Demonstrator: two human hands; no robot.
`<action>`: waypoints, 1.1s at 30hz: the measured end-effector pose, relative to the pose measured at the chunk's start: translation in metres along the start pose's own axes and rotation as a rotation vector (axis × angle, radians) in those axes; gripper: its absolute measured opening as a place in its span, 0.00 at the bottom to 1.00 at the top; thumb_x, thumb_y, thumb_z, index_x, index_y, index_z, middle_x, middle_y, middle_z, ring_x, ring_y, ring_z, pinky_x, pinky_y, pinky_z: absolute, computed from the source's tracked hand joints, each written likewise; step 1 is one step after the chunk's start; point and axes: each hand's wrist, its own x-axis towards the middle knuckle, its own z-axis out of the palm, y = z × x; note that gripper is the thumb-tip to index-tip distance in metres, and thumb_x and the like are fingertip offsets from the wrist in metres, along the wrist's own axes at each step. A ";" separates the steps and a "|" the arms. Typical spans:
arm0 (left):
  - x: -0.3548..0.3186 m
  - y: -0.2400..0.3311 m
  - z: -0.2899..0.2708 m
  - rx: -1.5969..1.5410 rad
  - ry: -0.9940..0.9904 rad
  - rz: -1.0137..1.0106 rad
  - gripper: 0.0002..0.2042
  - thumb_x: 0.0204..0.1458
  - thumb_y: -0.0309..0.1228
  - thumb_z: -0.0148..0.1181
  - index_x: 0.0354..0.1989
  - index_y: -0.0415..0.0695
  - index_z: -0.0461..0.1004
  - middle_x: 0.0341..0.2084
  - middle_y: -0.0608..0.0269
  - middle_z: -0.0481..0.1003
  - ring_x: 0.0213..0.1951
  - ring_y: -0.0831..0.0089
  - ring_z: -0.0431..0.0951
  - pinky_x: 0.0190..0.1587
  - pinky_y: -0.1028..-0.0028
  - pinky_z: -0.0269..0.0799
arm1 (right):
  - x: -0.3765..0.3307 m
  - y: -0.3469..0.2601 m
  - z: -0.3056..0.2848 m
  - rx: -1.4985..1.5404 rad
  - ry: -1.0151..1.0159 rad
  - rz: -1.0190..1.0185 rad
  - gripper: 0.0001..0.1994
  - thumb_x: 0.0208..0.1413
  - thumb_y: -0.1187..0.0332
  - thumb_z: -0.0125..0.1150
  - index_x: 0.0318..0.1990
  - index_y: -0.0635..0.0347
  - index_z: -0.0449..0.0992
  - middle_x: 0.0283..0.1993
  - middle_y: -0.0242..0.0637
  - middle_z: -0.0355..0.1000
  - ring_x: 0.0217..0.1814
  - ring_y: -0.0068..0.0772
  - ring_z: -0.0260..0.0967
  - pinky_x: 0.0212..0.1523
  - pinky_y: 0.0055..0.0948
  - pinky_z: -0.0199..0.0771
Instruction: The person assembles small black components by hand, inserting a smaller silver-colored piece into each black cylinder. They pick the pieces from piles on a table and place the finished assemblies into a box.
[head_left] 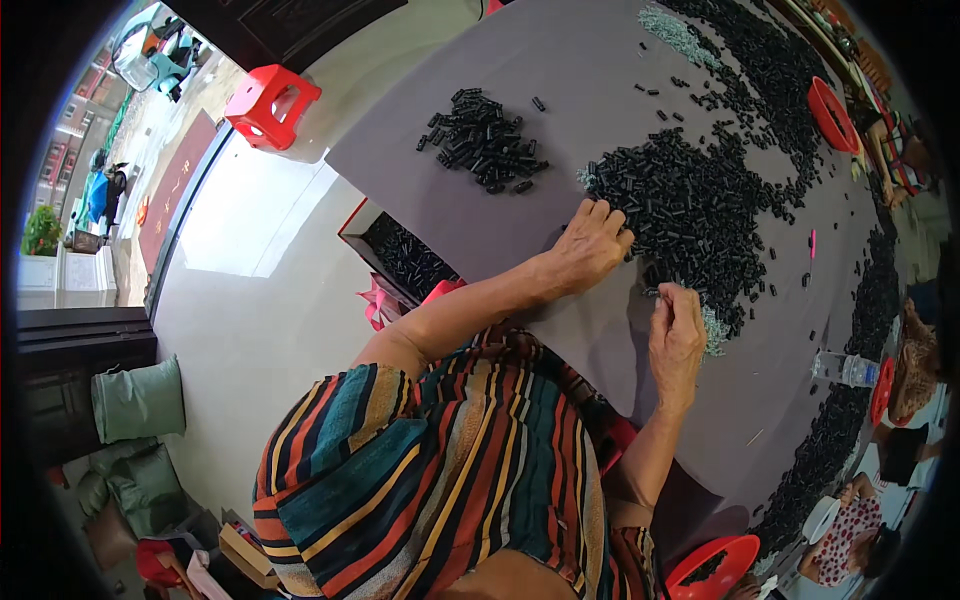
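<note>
A large pile of small black cylindrical pieces [700, 200] covers the middle of the grey tabletop [590, 70]. My left hand [595, 243] rests at the pile's near left edge with its fingers curled; whatever lies under them is hidden. Close by on the right, my right hand [680, 325] pinches thumb and forefinger together at the pile's near edge. Black pieces lie around those fingertips, and what the pinch holds is too small to make out. Pale green small parts [714, 332] show beside the right hand. A smaller heap of black pieces [485, 142] sits farther left.
An open box of black pieces [400, 255] stands below the table's left edge. Red basins [834, 115] and a clear plastic bottle [846, 369] are on the right. A red stool [272, 107] stands on the floor at far left. Other people sit along the table's right side.
</note>
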 end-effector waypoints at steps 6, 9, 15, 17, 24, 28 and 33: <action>0.004 0.001 -0.004 -0.172 0.063 -0.056 0.06 0.42 0.24 0.56 0.27 0.41 0.66 0.25 0.59 0.65 0.31 0.61 0.64 0.35 0.66 0.59 | -0.001 0.007 0.001 -0.009 0.118 -0.002 0.07 0.49 0.82 0.51 0.37 0.67 0.68 0.32 0.44 0.66 0.32 0.42 0.66 0.34 0.33 0.67; 0.005 0.005 -0.022 -0.677 0.058 -0.226 0.05 0.46 0.23 0.55 0.29 0.40 0.66 0.25 0.61 0.67 0.29 0.68 0.68 0.33 0.70 0.63 | -0.003 0.011 0.006 0.111 0.141 0.067 0.06 0.50 0.81 0.53 0.36 0.66 0.68 0.31 0.41 0.66 0.30 0.34 0.65 0.32 0.28 0.67; 0.007 0.017 -0.043 -1.283 -0.153 -0.408 0.03 0.52 0.24 0.53 0.33 0.38 0.68 0.26 0.69 0.68 0.31 0.83 0.67 0.34 0.80 0.65 | -0.008 0.011 0.001 0.430 0.206 0.184 0.03 0.52 0.78 0.54 0.34 0.65 0.69 0.29 0.32 0.65 0.27 0.19 0.62 0.28 0.19 0.65; 0.006 0.019 -0.044 -1.339 -0.167 -0.402 0.04 0.52 0.24 0.54 0.34 0.38 0.68 0.26 0.69 0.68 0.31 0.83 0.67 0.35 0.80 0.65 | -0.008 0.008 0.001 0.529 0.220 0.224 0.02 0.52 0.78 0.54 0.33 0.65 0.70 0.29 0.31 0.65 0.27 0.17 0.62 0.28 0.18 0.65; 0.004 0.029 -0.051 -1.525 -0.214 -0.331 0.06 0.52 0.25 0.54 0.36 0.37 0.69 0.28 0.69 0.68 0.32 0.83 0.67 0.37 0.80 0.65 | -0.009 -0.005 -0.003 0.740 0.259 0.191 0.03 0.52 0.77 0.55 0.34 0.66 0.70 0.31 0.32 0.66 0.27 0.17 0.63 0.28 0.15 0.66; 0.002 0.034 -0.053 -1.453 -0.257 -0.323 0.06 0.52 0.26 0.54 0.36 0.37 0.69 0.27 0.68 0.69 0.31 0.83 0.67 0.35 0.80 0.65 | -0.008 -0.012 -0.006 0.728 0.271 0.100 0.03 0.51 0.77 0.56 0.33 0.66 0.71 0.33 0.33 0.67 0.28 0.18 0.64 0.29 0.17 0.65; 0.000 0.039 -0.051 -1.374 -0.313 -0.308 0.07 0.52 0.27 0.54 0.35 0.36 0.68 0.25 0.68 0.69 0.28 0.83 0.67 0.31 0.80 0.64 | -0.010 -0.009 -0.010 0.555 0.185 0.084 0.03 0.48 0.79 0.58 0.32 0.66 0.73 0.32 0.35 0.68 0.31 0.23 0.65 0.31 0.21 0.65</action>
